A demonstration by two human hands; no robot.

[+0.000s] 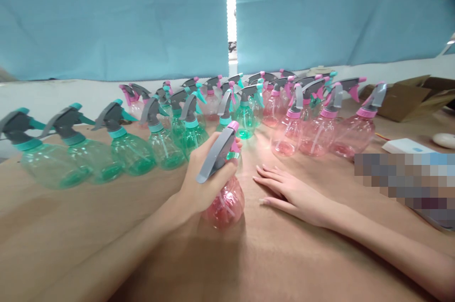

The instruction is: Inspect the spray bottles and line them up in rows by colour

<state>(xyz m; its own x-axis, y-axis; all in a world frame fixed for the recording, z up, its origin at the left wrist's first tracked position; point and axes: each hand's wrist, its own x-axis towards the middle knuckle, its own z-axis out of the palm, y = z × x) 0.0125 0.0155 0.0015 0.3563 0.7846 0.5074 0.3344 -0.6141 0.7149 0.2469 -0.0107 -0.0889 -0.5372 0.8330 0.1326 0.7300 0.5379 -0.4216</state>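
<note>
My left hand [206, 174] is wrapped round the neck of a pink spray bottle [225, 205] with a grey and pink trigger head. The bottle stands near the middle of the table, and my fingers hide its collar. To its right, my right hand [291, 193] lies flat on the tabletop with fingers stretched out, holding nothing. Beyond that hand stand several pink spray bottles [286, 133] with grey heads. A row of green spray bottles [133, 152] with teal collars runs to the left of my left hand.
More pink and green spray bottles [245, 117] crowd the back of the brown table [170, 254]. An open cardboard box [408, 98] sits at the far right. In front of it are a white box [408, 146] and a blurred-out patch. Blue sheeting [117, 17] hangs behind.
</note>
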